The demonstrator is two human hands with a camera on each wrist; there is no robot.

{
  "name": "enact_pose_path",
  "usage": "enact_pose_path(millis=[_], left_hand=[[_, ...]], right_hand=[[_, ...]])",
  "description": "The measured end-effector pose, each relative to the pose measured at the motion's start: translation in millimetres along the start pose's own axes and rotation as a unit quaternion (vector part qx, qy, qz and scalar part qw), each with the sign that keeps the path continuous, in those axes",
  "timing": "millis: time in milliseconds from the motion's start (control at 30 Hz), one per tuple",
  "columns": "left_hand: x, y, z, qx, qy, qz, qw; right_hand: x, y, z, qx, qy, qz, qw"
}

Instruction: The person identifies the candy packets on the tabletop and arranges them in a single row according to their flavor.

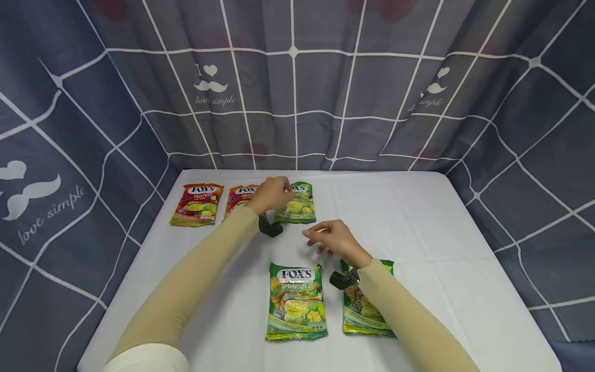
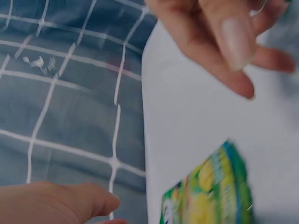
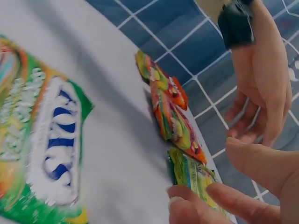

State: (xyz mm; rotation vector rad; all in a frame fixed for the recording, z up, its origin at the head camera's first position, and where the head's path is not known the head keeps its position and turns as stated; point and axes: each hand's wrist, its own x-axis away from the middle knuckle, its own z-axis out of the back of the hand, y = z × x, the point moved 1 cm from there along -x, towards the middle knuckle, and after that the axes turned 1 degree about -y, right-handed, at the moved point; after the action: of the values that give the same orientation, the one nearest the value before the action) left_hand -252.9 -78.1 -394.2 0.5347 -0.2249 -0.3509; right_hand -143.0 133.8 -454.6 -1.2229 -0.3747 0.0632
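Left hand [image 1: 271, 195] is hovering just left of frame centre, fingers loosely bent, gripping nothing; forearm is running in from lower left. Right hand [image 1: 337, 239] is hanging lower right of centre, thumb and fingers apart, also unloaded. Centre green packet [image 1: 302, 209] is lying partly behind left hand; two front green packets [image 1: 296, 305] are lying lower centre. White tabletop [image 1: 418, 222] is sitting inside checked grey curtains [image 1: 325, 88].
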Motion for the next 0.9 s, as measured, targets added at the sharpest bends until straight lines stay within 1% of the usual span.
enact_pose_path(millis=[67,167,233,333,467,567,700,900], left_hand=[[15.0,0.6,-2.0,0.003,-0.014,-0.016,0.9998],[37.2,-3.2,-8.7,0.022,-0.054,-0.029,0.9979],[51.1,-8.5,-14.2,0.042,-0.080,-0.030,0.9955],[71.6,-19.2,-20.0,0.080,-0.110,-0.019,0.9905],[95.5,-31.4,-26.0,0.104,-0.126,-0.007,0.9866],[110.3,-38.7,-29.7,0.107,-0.132,0.004,0.9855],[127.5,-43.5,-33.3,0.112,-0.142,0.020,0.9834],[150.3,-51.0,-40.2,0.138,-0.169,0.054,0.9745]], right_hand=[[6.5,2,3,0.018,-0.006,0.000,0.9998],[16.1,3,5,0.044,-0.012,-0.002,0.9989],[22.6,5,7,0.059,-0.017,-0.006,0.9981],[30.5,10,8,0.078,-0.031,-0.009,0.9964],[40.9,18,9,0.083,-0.053,-0.013,0.9950],[48.7,25,9,0.078,-0.065,-0.010,0.9948],[60.3,29,9,0.069,-0.079,-0.012,0.9944],[76.5,32,4,0.046,-0.098,-0.027,0.9937]])
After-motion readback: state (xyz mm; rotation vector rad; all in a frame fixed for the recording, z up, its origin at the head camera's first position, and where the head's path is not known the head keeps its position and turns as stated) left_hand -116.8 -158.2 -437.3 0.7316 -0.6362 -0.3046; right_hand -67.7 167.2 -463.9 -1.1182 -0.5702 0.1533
